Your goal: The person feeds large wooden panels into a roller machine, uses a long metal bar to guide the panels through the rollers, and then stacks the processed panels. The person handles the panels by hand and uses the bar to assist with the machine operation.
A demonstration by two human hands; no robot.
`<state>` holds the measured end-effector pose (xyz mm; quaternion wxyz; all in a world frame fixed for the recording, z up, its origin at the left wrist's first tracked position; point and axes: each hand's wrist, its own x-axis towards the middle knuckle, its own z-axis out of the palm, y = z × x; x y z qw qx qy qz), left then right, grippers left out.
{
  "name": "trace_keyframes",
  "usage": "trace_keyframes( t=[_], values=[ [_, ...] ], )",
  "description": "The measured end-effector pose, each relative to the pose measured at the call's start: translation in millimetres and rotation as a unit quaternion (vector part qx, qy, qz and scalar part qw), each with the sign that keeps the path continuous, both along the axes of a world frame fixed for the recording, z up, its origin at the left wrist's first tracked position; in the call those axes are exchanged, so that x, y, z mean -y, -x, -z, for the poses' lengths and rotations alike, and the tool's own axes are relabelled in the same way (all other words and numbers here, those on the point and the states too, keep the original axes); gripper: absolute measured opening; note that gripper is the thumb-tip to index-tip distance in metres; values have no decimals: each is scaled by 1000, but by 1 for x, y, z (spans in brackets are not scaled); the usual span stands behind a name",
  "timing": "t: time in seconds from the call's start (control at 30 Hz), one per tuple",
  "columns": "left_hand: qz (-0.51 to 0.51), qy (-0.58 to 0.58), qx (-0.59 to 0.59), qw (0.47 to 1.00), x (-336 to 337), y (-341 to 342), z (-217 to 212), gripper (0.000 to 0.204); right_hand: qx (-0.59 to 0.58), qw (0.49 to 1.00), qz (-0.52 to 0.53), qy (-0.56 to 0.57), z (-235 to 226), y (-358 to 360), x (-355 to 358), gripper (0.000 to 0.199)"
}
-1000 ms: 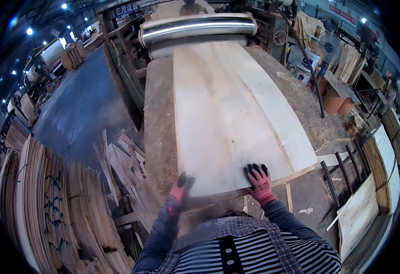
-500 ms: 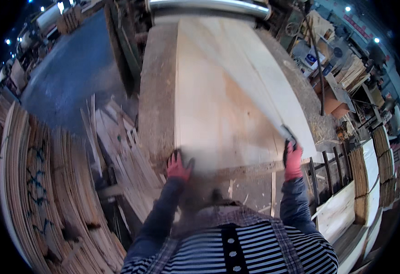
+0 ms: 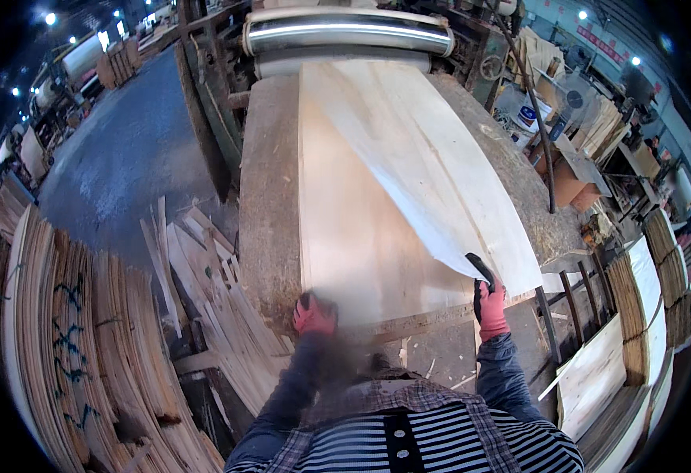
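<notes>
A thin pale wood veneer sheet lies lengthwise on the worn work table, its left edge lifted and slanting across. At the near right, my right hand, in a pink and black glove, grips this sheet's near edge. Beneath it, another veneer sheet with a tan tint is exposed. My left hand, gloved alike, rests at the lower sheet's near left corner with its fingers curled. Whether those fingers hold anything is hidden.
A machine with a shiny metal roller stands at the table's far end. Stacked veneer is at the left, beside loose wood strips. Bundled sheets stand at the right. A dark upright bar rises beyond the table's right side.
My right hand has moved slightly left with the veneer edge. My left hand's spread fingers have curled in. The whole view has shifted, showing more of the roller.
</notes>
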<state>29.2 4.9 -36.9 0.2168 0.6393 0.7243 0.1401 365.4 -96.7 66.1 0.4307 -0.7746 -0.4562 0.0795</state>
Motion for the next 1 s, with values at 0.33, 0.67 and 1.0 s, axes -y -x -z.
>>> trace_keyframes(
  t=[0.33,0.67,1.0],
  values=[
    [-5,-77,29,997,-6,0,7,73,-48,995,-42,-74,-21,14,-3,42],
    [-36,38,330,943,-19,30,18,51,121,991,-20,50,-60,2,-13,44],
    [91,3,121,988,-16,35,66,39,169,967,-188,-40,-96,-13,-109,56]
  ],
)
